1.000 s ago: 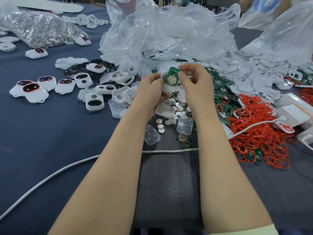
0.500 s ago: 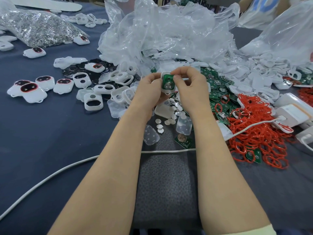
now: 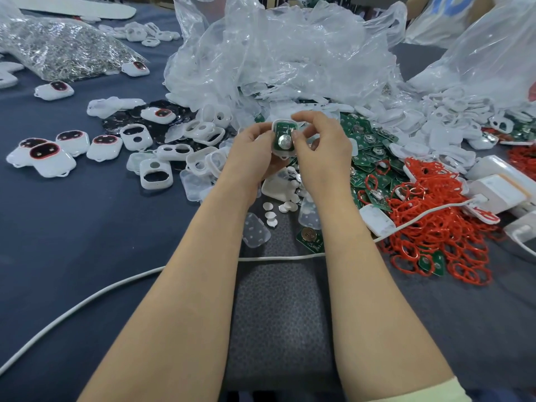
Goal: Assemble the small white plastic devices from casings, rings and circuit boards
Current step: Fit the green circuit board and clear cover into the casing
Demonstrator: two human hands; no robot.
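A dark blue table [image 3: 72, 242] is shown, strewn at the far side with a heap of clear plastic bags [image 3: 275, 53], and at the right with red rings [image 3: 435, 227] and green circuit boards [image 3: 368, 152]. Above the middle, the left hand [image 3: 252, 152] and right hand [image 3: 322, 149] are brought together, both clamped with curled fingers on a white casing [image 3: 282, 154]. A single board [image 3: 284, 132] bearing a round silver cell is seated in it.

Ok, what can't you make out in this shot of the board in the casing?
Head view only:
- Back of the casing: covered by the left hand and the circuit board.
- Board's right edge, so whether it is seated: under fingers of the right hand.
- Board print: too small.
- Parts under the plastic bags: hidden.
- The white box: cut off by the right edge.
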